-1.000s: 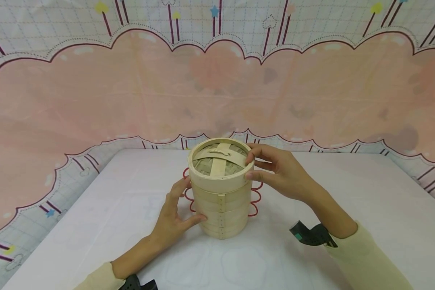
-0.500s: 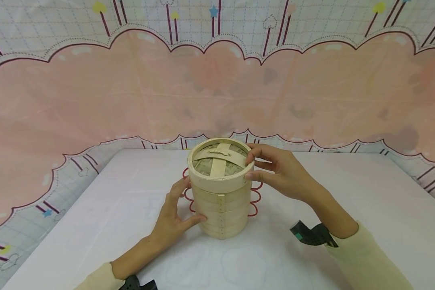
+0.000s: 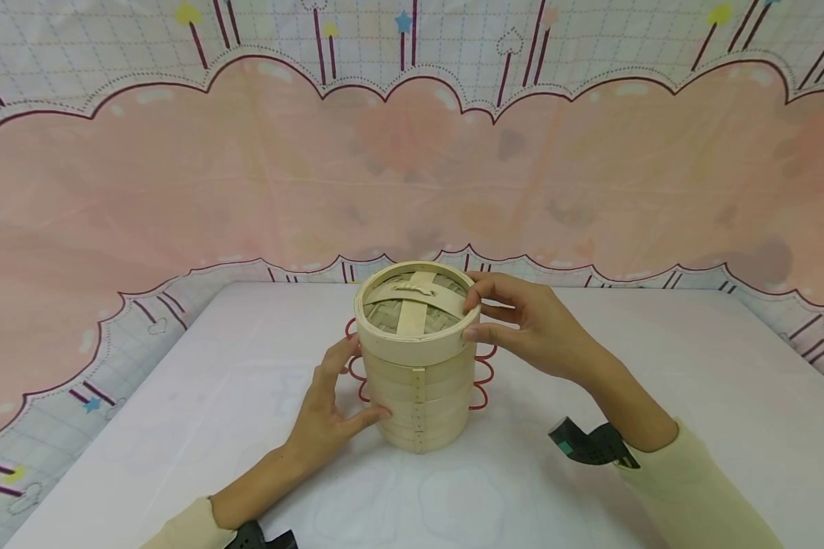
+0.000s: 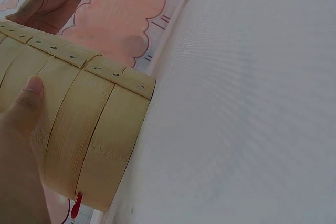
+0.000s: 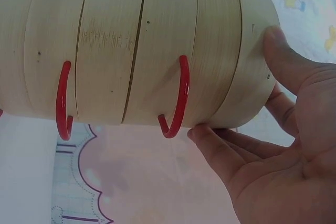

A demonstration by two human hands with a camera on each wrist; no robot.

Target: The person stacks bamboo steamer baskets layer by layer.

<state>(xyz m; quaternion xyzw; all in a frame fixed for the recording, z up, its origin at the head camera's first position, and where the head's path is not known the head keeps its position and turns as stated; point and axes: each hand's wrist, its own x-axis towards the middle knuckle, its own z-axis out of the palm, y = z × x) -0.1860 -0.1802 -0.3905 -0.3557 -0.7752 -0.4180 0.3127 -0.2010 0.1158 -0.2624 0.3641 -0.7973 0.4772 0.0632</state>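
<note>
A pale stacked bamboo steamer (image 3: 446, 415) stands upright on the white table, its tiers topped by a round lid (image 3: 412, 349) with woven panels and crossed strips. My left hand (image 3: 323, 415) grips the steamer's left side, thumb on the front and fingers reaching behind. In the left wrist view, that thumb (image 4: 27, 103) presses on the bamboo wall. Up at the right, my right hand (image 3: 539, 328) holds the lid's rim, thumb in front and fingers over the top and back. Red loop handles (image 5: 183, 93) stick out from the tiers on both sides.
The table (image 3: 645, 358) has a white cover and spreads to both sides of the steamer. Behind it hangs a printed peach and white cloth (image 3: 316, 175). A black wrist camera (image 3: 590, 444) is strapped by the right sleeve, and another (image 3: 261, 537) by the left.
</note>
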